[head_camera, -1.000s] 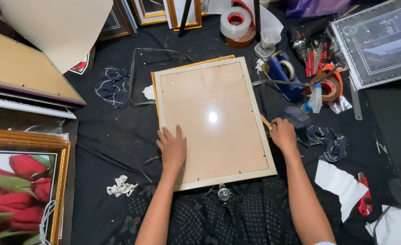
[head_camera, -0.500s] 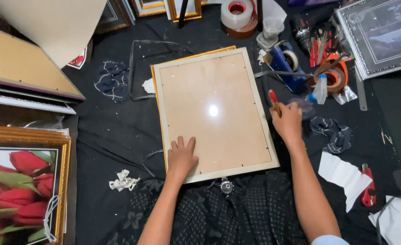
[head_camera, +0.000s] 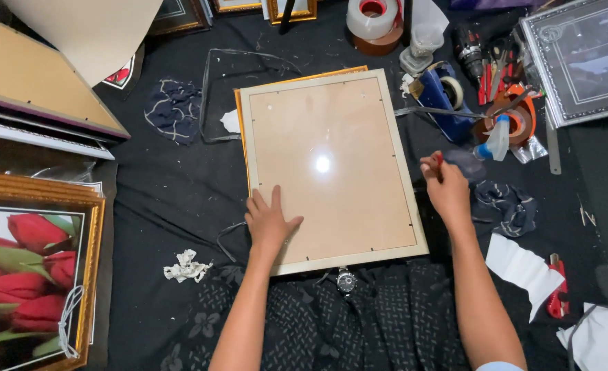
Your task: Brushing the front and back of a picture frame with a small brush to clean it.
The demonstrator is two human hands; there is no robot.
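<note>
Left hand (head_camera: 269, 220) lies flat w/ fingers spread, palm pressed on the lower left part of the picture frame (head_camera: 331, 165), which lies face down on the black cloth (head_camera: 166, 185) near the person's knees, backing board up. Right hand (head_camera: 445, 187) is closed, pinching a small red tool (head_camera: 439, 159), just off the frame's right edge, approx. mid-height. Beyond it, toward the cloth's far right: blue tape dispenser (head_camera: 445, 93), orange tape roll (head_camera: 513, 118). Far edge: clear tape roll (head_camera: 372, 19). Left edge: tulip picture (head_camera: 22, 268) in gold frame.
</note>
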